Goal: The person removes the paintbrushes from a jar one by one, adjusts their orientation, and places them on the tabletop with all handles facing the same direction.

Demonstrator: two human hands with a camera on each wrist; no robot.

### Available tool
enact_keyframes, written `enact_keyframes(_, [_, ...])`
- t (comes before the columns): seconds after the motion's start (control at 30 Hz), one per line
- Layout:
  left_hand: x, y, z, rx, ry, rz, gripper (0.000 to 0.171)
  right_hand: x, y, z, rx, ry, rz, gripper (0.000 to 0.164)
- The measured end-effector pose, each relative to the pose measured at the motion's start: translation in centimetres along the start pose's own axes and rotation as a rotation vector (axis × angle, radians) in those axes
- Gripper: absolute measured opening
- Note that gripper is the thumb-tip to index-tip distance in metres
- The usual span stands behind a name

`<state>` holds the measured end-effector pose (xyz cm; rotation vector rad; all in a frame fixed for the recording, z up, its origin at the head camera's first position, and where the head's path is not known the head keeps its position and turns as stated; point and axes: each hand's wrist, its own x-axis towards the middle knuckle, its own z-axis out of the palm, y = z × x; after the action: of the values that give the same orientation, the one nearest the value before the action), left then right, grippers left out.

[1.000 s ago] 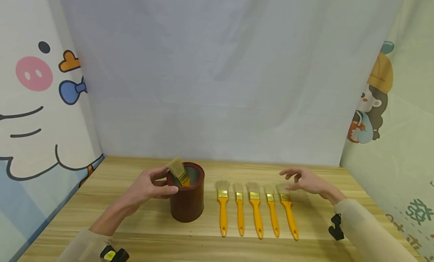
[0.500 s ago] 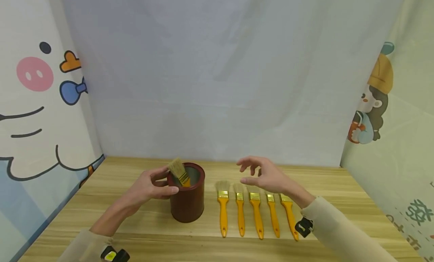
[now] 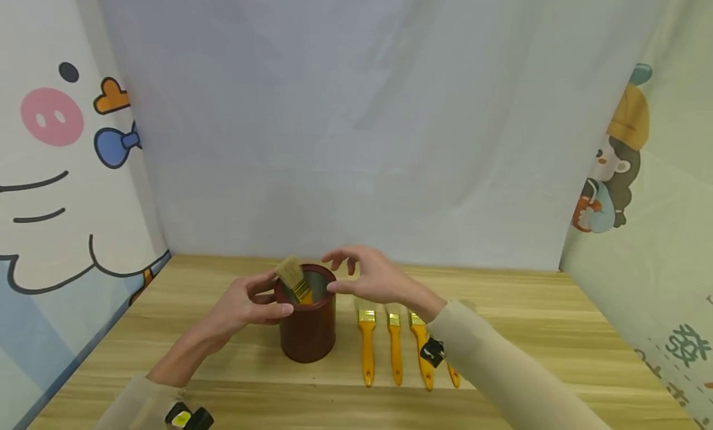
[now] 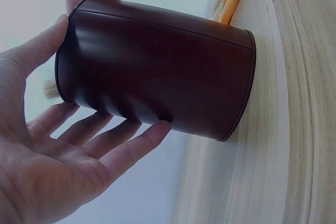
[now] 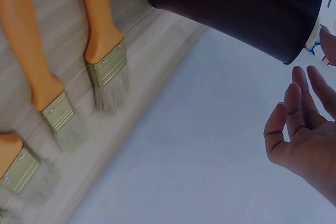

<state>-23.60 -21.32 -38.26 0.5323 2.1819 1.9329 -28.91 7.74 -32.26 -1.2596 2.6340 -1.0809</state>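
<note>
A dark red can [image 3: 308, 342] stands upright on the wooden table, with a paintbrush [image 3: 292, 275] leaning in it, bristles up, over the left part of the rim. My left hand [image 3: 244, 305] holds the can from the left, thumb at the rim and fingers along its side, as the left wrist view shows with the can [image 4: 157, 66]. My right hand [image 3: 370, 276] hovers at the can's right rim, fingers loosely bent and holding nothing; its thumb is close to the rim, and I cannot tell if it touches. In the right wrist view the fingertips [image 5: 292, 92] are apart from the can.
Right of the can lie several yellow-handled paintbrushes in a row, among them a near one [image 3: 367, 351] and a thinner one [image 3: 395, 349]. My right forearm covers the rightmost ones. A grey-white cloth [image 3: 356, 139] hangs behind the table [image 3: 529, 331], with printed sheets at both sides.
My right hand has moved left from above the rightmost paintbrush, across the row, to the can's right rim. My left hand and the can have stayed in place.
</note>
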Motion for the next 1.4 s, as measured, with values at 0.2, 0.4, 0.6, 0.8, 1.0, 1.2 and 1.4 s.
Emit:
enact_keyframes(0.2, [0.0, 0.2, 0.0, 0.003, -0.002, 0.005, 0.087, 2.4, -0.6, 1.0, -0.045, -0.063, -0.019, 0.047])
enact_keyframes(0.4, [0.0, 0.4, 0.2, -0.001, -0.011, 0.0, 0.087, 4.1, -1.1, 1.8, -0.1, -0.061, 0.006, 0.048])
enact_keyframes(0.6, [0.1, 0.4, 0.3, 0.002, -0.011, 0.002, 0.087, 4.8, -1.4, 2.3, -0.091, -0.063, 0.021, 0.045])
enact_keyframes(0.8, [0.1, 0.4, 0.2, 0.036, -0.005, 0.004, 0.083, 5.1, -1.4, 2.6, -0.05, -0.044, 0.012, 0.038])
enact_keyframes(1.0, [0.2, 0.4, 0.0, 0.091, 0.003, 0.013, 0.079, 5.1, -1.7, 2.7, -0.008, -0.009, -0.03, 0.029])
enact_keyframes(1.2, [0.2, 0.5, 0.0, 0.089, 0.0, 0.004, 0.082, 4.6, -2.3, 2.6, 0.05, -0.033, -0.06, 0.027])
enact_keyframes(1.4, [0.3, -0.1, -0.1, 0.062, -0.009, 0.034, 0.084, 4.0, -2.4, 2.7, 0.083, -0.054, -0.062, 0.034])
